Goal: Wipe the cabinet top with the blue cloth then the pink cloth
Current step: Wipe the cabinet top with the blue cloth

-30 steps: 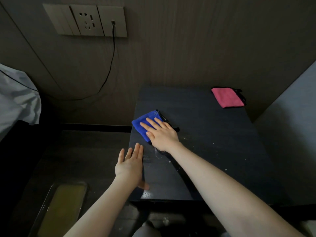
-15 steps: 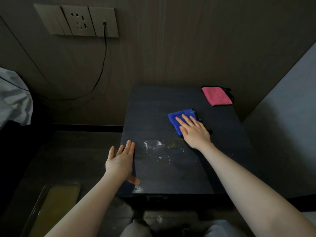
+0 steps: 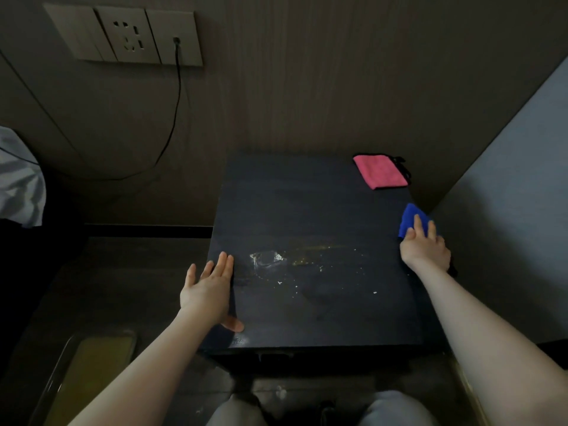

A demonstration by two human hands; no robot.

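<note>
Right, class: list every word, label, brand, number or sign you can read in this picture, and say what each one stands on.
No readable text anywhere.
Wall socket panel: only plug holes, no lettering visible.
Blue cloth and pink cloth: plain, no legible label.
Cabinet top: only smears and white specks, no print.
</note>
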